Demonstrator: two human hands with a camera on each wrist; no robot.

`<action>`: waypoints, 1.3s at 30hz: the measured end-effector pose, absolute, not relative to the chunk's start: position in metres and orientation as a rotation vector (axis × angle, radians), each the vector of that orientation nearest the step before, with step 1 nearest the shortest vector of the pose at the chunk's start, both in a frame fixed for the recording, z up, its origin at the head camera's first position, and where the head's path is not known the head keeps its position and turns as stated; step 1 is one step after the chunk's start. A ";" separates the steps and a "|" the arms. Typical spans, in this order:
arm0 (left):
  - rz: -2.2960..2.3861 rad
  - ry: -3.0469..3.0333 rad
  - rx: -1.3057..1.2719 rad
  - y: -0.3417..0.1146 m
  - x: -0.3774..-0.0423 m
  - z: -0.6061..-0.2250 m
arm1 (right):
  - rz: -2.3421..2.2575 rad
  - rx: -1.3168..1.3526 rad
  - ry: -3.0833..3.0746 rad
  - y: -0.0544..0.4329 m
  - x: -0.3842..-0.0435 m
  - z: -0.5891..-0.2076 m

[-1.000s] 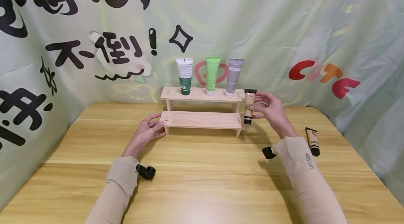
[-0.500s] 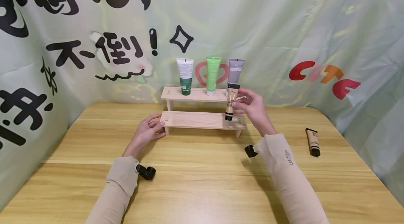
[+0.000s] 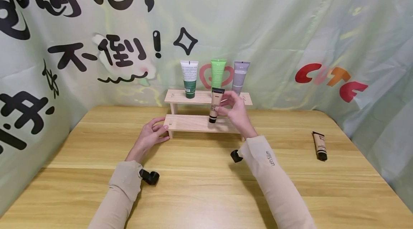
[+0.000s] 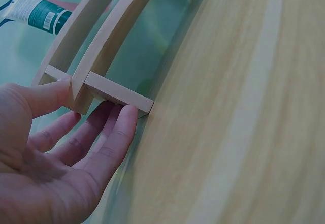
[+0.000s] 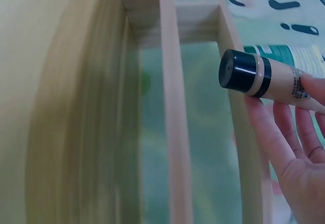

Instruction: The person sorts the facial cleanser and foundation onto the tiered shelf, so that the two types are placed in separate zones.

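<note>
Between thumb and fingers, my right hand [image 3: 237,112] holds a small beige squeeze tube [image 3: 215,100], its black cap pointing down. The right wrist view shows that cap end of the tube [image 5: 277,79] apart from the shelf boards. In the head view it overlaps the middle of the lower step of a two-step wooden display stand [image 3: 187,123]. At the stand's left end, my left hand [image 3: 150,135] grips the lower step; in the left wrist view, the thumb [image 4: 48,97] is on the board and fingers reach the leg [image 4: 119,89].
On the upper step stand a white-and-green tube [image 3: 189,78], a light green tube [image 3: 218,71] partly hidden by the beige one, and a grey-purple tube [image 3: 240,74]. Another beige tube [image 3: 320,145] lies at the table's right. A printed curtain [image 3: 274,24] hangs behind.
My right hand has carried the beige tube leftward, from beside the stand's right end to over the middle of the lower step. The left hand has stayed at the stand's left end.
</note>
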State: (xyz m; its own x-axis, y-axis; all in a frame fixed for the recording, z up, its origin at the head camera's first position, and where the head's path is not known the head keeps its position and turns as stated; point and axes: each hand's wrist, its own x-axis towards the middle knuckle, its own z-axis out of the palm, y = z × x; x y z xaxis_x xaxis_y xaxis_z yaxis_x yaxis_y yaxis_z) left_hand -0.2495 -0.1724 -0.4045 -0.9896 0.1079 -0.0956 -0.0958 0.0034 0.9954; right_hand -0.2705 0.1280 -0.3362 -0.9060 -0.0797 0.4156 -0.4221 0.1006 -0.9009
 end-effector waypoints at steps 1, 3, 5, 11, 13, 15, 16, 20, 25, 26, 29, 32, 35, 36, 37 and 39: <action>2.123 2.116 0.013 -0.172 -0.249 -0.405 | 1.878 0.516 -2.115 0.124 -0.271 -0.338; 2.126 2.114 0.013 -0.172 -0.249 -0.405 | 1.861 0.553 -2.107 0.116 -0.272 -0.342; 2.129 2.111 0.013 -0.172 -0.249 -0.406 | 1.843 0.584 -2.103 0.108 -0.273 -0.345; 2.118 2.124 0.013 -0.170 -0.249 -0.406 | 1.857 0.552 -2.107 0.086 -0.273 -0.354; 2.111 2.128 0.013 -0.169 -0.249 -0.405 | 1.842 0.566 -2.101 0.080 -0.273 -0.357; 2.107 2.129 0.013 -0.169 -0.248 -0.405 | 1.818 0.589 -2.100 0.075 -0.274 -0.360; 2.105 2.129 0.012 -0.169 -0.248 -0.405 | 1.802 0.601 -2.102 0.073 -0.274 -0.361; 2.102 2.131 0.009 -0.168 -0.249 -0.405 | 1.772 0.642 -2.107 0.068 -0.274 -0.363; 2.110 2.126 0.008 -0.168 -0.250 -0.405 | 1.742 0.643 -2.160 0.067 -0.271 -0.360; 2.113 2.124 0.006 -0.168 -0.250 -0.405 | 1.735 0.641 -2.184 0.067 -0.271 -0.359; 2.120 2.120 0.000 -0.169 -0.250 -0.406 | 1.740 0.649 -2.256 0.070 -0.271 -0.357; 2.118 2.121 -0.001 -0.170 -0.249 -0.406 | 1.753 0.651 -2.302 0.080 -0.270 -0.354; 2.119 2.117 0.002 -0.170 -0.249 -0.405 | 1.754 0.631 -2.330 0.095 -0.268 -0.350; 2.121 2.115 0.002 -0.171 -0.249 -0.405 | 1.748 0.620 -2.341 0.100 -0.268 -0.348; 2.122 2.114 0.004 -0.171 -0.249 -0.405 | 1.731 0.605 -2.352 0.106 -0.267 -0.347; 2.125 2.115 0.005 -0.172 -0.249 -0.405 | 1.725 0.588 -2.354 0.120 -0.267 -0.346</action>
